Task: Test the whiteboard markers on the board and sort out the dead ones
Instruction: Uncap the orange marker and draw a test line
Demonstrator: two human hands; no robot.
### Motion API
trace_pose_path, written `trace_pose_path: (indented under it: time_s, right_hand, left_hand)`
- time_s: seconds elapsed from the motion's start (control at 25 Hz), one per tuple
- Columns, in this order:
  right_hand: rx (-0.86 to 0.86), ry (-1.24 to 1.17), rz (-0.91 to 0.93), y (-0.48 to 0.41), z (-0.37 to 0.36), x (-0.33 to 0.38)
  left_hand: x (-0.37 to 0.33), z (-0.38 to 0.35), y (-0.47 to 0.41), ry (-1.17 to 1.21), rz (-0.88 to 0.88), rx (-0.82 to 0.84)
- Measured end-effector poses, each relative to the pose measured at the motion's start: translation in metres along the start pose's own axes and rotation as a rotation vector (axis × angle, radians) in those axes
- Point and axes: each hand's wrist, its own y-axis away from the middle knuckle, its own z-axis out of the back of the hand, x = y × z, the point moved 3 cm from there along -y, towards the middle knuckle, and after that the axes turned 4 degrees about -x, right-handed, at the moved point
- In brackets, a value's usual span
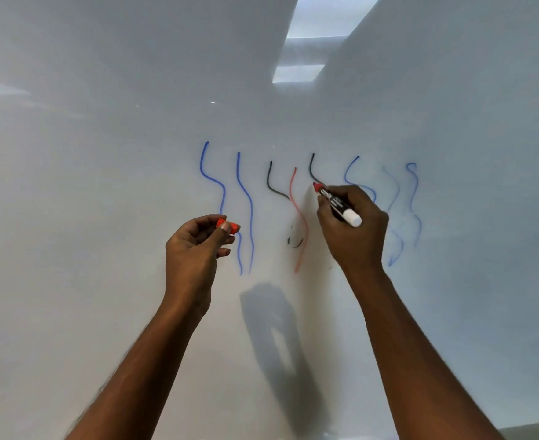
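Mid-test at frame centre, our right hand (350,223) grips the red marker (336,203), tip on the whiteboard (103,185), left hand (195,242) pinching its red cap (228,225); next we judge a firm downward stroke is needed

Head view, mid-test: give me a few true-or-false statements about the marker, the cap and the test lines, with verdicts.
1. The right hand holds a red marker with its tip at the whiteboard. True.
2. The left hand holds a blue cap. False: it pinches a red cap.
3. The red marker is capped. False: its red tip is bare.
4. A red wavy line runs down the whiteboard between two black lines. True.
5. All the blue lines are equally bold. False: the rightmost blue lines look fainter than the leftmost blue lines.
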Motion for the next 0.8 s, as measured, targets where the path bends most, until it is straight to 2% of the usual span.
trace_pose_path:
  time_s: [0.08,0.16,0.28,0.48,0.64,0.72,0.8]
  right_hand:
    - [0.106,-0.010,0.037,-0.006,-0.008,0.003]
    - [0.132,-0.001,0.050,0.002,-0.006,-0.002]
    - [0.073,-0.056,-0.068,0.036,0.011,-0.023]
    - [0.077,0.065,-0.194,0.108,0.035,-0.057]
    - [0.201,0.081,-0.297,0.137,0.041,-0.056]
    - [0.186,0.032,-0.383,0.139,0.045,-0.042]
    - [0.160,-0.126,-0.514,0.135,0.047,-0.023]
  left_hand:
    - [-0.002,0.002,0.003,0.004,0.001,-0.003]
    - [-0.003,0.003,0.004,0.004,-0.001,-0.003]
    - [-0.002,0.004,0.005,-0.005,0.005,-0.003]
    - [0.002,-0.003,0.011,-0.017,0.009,0.025]
    - [0.009,-0.007,0.020,-0.013,0.042,0.053]
    - [0.016,-0.006,0.026,0.001,0.086,0.059]
    - [0.024,-0.002,0.032,0.017,0.135,0.046]
